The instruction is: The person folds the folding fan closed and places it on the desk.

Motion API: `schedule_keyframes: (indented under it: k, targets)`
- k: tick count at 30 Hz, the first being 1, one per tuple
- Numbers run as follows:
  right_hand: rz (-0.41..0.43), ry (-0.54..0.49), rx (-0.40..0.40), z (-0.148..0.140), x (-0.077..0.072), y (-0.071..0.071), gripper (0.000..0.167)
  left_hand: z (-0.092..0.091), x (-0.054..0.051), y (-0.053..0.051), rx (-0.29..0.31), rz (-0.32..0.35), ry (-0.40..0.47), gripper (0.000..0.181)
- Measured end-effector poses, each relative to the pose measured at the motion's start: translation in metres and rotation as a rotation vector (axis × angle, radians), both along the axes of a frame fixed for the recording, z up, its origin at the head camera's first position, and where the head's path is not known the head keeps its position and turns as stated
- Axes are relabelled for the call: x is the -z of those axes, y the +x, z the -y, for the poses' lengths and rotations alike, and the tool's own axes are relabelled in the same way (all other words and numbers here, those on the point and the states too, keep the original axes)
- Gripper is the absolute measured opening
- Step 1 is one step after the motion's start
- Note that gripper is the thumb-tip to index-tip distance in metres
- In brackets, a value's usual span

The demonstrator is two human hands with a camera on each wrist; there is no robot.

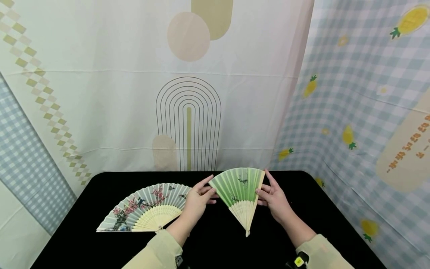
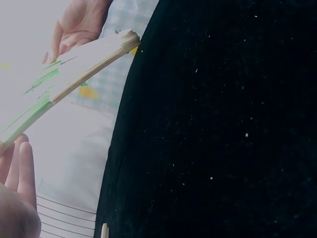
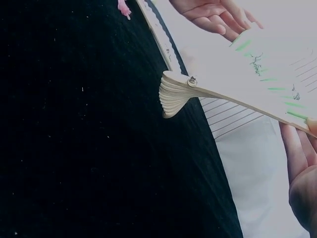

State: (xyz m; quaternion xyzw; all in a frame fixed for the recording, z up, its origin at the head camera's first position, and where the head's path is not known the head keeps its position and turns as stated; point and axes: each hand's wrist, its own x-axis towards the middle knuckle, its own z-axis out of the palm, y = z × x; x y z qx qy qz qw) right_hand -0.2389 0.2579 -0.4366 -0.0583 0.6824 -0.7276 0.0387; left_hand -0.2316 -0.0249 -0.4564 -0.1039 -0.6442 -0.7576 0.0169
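A green folding fan (image 1: 240, 188) with pale ribs is held partly spread over the black table, its pivot end pointing down. My left hand (image 1: 197, 200) pinches its left edge between thumb and fingers. On the other side, my right hand (image 1: 277, 201) grips the right outer rib, thumb in front. In the right wrist view, the stacked rib ends and the pivot pin (image 3: 192, 81) show clearly. The left wrist view shows the fan's edge rib (image 2: 94, 69) from the side, its leaf washed out by glare.
A white folding fan (image 1: 134, 205) with pink blossoms lies spread on the black table (image 1: 84, 246), partly behind my left forearm. A pink tassel (image 3: 124, 7) shows in the right wrist view. Printed curtains (image 1: 117, 112) hang behind and on both sides of the table.
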Motion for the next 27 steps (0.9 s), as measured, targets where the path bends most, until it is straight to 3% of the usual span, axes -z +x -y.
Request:
schedule_keyframes:
  k: [27]
  targets:
    - [0.031, 0.024, -0.069, 0.014, 0.001, 0.001, 0.088, 0.004, 0.004, -0.003, 0.028, 0.014, -0.032, 0.051]
